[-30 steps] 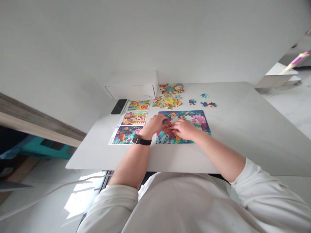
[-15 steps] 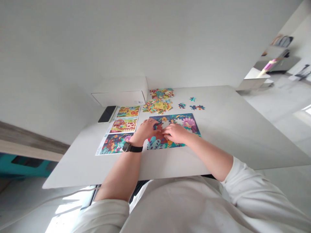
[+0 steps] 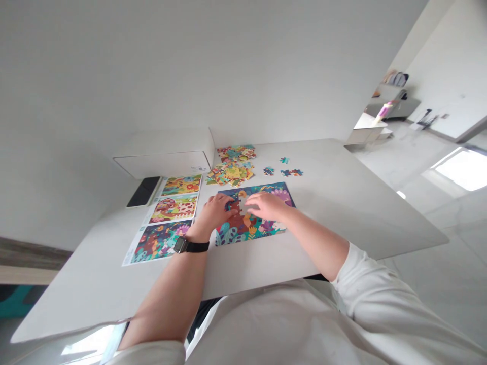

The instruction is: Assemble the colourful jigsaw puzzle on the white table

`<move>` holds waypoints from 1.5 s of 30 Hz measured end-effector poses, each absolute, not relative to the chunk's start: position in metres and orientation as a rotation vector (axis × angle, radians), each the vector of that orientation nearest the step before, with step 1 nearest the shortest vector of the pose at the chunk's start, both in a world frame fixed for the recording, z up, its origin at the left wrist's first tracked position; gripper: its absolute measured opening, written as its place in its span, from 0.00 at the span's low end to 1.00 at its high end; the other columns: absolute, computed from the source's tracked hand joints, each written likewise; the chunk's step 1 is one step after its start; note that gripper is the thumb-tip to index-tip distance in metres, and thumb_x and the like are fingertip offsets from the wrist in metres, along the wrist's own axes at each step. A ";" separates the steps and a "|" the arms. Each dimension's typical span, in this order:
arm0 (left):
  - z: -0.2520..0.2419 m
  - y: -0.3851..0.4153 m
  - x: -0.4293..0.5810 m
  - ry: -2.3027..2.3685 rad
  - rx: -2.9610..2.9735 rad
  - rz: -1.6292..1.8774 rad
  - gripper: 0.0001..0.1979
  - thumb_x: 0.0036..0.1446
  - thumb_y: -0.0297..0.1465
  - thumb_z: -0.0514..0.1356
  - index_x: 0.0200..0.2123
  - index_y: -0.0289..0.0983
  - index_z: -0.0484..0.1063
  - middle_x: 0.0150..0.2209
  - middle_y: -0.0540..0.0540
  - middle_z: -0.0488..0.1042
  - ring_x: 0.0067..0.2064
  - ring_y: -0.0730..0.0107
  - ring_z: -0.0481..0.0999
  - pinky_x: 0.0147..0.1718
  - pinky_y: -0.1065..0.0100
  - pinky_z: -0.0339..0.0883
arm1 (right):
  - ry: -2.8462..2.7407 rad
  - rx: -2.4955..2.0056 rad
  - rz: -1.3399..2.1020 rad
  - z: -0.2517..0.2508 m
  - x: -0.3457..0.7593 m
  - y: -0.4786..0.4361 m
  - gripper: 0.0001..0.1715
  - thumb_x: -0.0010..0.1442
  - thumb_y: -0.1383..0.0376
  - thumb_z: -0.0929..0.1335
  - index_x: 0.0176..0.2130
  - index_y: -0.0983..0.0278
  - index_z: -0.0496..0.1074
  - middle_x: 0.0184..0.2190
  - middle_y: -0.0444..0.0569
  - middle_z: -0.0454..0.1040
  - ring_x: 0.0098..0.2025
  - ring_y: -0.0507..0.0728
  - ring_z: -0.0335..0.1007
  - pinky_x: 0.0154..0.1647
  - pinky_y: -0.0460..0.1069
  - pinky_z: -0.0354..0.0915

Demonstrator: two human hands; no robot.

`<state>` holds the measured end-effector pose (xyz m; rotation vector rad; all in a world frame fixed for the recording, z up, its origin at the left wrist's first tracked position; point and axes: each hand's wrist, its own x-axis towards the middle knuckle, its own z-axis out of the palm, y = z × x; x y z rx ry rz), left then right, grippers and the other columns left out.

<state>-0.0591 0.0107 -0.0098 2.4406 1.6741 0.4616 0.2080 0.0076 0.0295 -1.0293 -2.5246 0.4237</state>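
Observation:
A colourful jigsaw puzzle, largely assembled, lies on the white table with a pale gap near its upper middle. My left hand, with a black watch on the wrist, rests on the puzzle's left part, fingers apart and holding nothing visible. Over the gap and the area right of it hovers or rests my right hand; its thumb and fingers are apart, and no piece shows between them. Beyond the puzzle lie a pile of yellow pieces and a few dark blue pieces.
Picture sheets lie left of the puzzle, with a black phone beyond their left side. A white box stands against the wall at the back left. More mixed pieces and a teal piece lie farther back.
The view has shifted, so the table items appear farther left. My right hand's fingers have lifted away from the puzzle's middle and spread, and the two hands are slightly farther apart.

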 end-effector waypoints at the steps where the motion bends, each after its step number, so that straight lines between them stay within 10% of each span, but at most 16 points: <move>1: -0.010 0.011 -0.058 1.683 2.439 0.473 0.18 0.63 0.40 0.67 0.54 0.45 0.80 0.59 0.40 0.78 0.62 0.44 0.75 0.64 0.47 0.69 | -2.421 -1.095 0.405 0.032 0.219 0.017 0.13 0.69 0.64 0.73 0.53 0.57 0.85 0.55 0.50 0.84 0.57 0.61 0.80 0.61 0.55 0.71; 10: -0.007 0.014 -0.052 1.740 2.356 0.711 0.15 0.66 0.33 0.60 0.53 0.42 0.80 0.55 0.38 0.80 0.60 0.47 0.78 0.64 0.48 0.70 | -1.654 -1.872 0.207 0.022 0.364 0.093 0.17 0.67 0.69 0.69 0.52 0.61 0.84 0.53 0.54 0.85 0.56 0.61 0.81 0.64 0.57 0.72; 25: 0.012 0.005 -0.040 1.712 2.259 1.007 0.14 0.70 0.34 0.59 0.54 0.40 0.79 0.54 0.39 0.80 0.58 0.52 0.78 0.62 0.52 0.72 | -1.958 -2.064 0.121 -0.006 0.378 0.123 0.28 0.69 0.69 0.67 0.65 0.58 0.77 0.64 0.57 0.78 0.65 0.65 0.72 0.67 0.58 0.66; 45: 0.031 -0.009 -0.024 1.581 2.166 1.074 0.15 0.67 0.32 0.60 0.54 0.40 0.79 0.54 0.41 0.81 0.58 0.54 0.79 0.62 0.55 0.71 | -1.635 -1.597 0.446 0.038 0.364 0.078 0.24 0.58 0.64 0.73 0.55 0.63 0.81 0.42 0.51 0.83 0.38 0.58 0.80 0.48 0.56 0.77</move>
